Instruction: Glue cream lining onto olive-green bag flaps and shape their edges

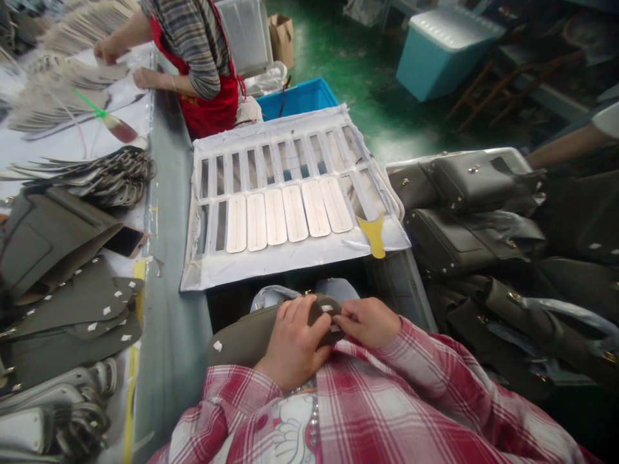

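Note:
An olive-grey leather bag piece (242, 336) with small white patches lies across my lap, close against my body. My left hand (294, 338) is curled over its middle and holds it. At its right end, my right hand (370, 322) is closed, thumb and finger pinching the edge beside a white patch. Whether something small sits between those fingertips is hidden. Just beyond my hands is a white slotted frame (294, 258), with several pale oblong panels (276, 216) set side by side in its near row.
A yellow piece (372, 237) sticks to the frame's right corner. The left table holds olive bag parts (72, 309), stacked straps (97, 174) and a phone (126, 241). Finished-looking bags (464, 238) crowd the right. A co-worker (198, 58) works at far left; another person's arm (570, 143) shows right.

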A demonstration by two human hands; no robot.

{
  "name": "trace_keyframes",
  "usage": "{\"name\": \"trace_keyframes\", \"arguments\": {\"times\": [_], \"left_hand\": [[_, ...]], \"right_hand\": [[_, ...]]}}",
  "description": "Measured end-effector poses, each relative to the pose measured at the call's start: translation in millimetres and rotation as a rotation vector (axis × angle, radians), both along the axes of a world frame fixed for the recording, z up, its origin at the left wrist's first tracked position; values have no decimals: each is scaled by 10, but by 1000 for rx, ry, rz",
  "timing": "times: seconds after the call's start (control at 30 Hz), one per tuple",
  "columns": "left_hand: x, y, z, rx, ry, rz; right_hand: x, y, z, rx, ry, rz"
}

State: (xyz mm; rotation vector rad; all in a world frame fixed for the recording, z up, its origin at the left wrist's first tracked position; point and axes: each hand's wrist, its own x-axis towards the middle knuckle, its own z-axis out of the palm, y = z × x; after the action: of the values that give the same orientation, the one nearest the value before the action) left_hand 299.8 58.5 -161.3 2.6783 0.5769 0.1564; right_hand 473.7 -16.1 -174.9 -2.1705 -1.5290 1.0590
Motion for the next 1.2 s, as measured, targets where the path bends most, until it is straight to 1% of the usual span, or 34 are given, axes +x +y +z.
{"name": "trace_keyframes", "arguments": {"times": [0.23,0.5,0.6,0.7,0.8,0.87,0.97,1.03,1.1,1.17,1.2], "left_hand": [[-58,-3,-72,52,-31,-51],[-3,-5,-119,56,-57,-24],[-9,-9,-118,49,-63,-19],[-70,-5,-81,70,-134,-12],[-161,-14,-49,145,-244,-1],[-203,-37,-55,179,-272,-15],[-212,-85,-84,207,-228,-27],[-212,-104,-82,213,-177,-14],[-262,-102,-42,186,-148,-27],[-408,-87,27,156,-196,-47],[-524,-79,64,153,-252,-12]], "right_hand": [[-21,-37,-93,46,50,-59],[-8,-38,-55,27,70,-56],[-16,-35,-59,35,23,-59],[-33,-28,-62,17,18,-55],[-27,-16,-94,26,83,-97],[-6,-8,-145,58,152,-125],[30,-2,-229,83,276,-151],[44,-6,-255,99,310,-160],[43,-10,-240,185,241,-139],[12,1,-189,366,64,-39],[-23,19,-156,472,-46,32]]}}
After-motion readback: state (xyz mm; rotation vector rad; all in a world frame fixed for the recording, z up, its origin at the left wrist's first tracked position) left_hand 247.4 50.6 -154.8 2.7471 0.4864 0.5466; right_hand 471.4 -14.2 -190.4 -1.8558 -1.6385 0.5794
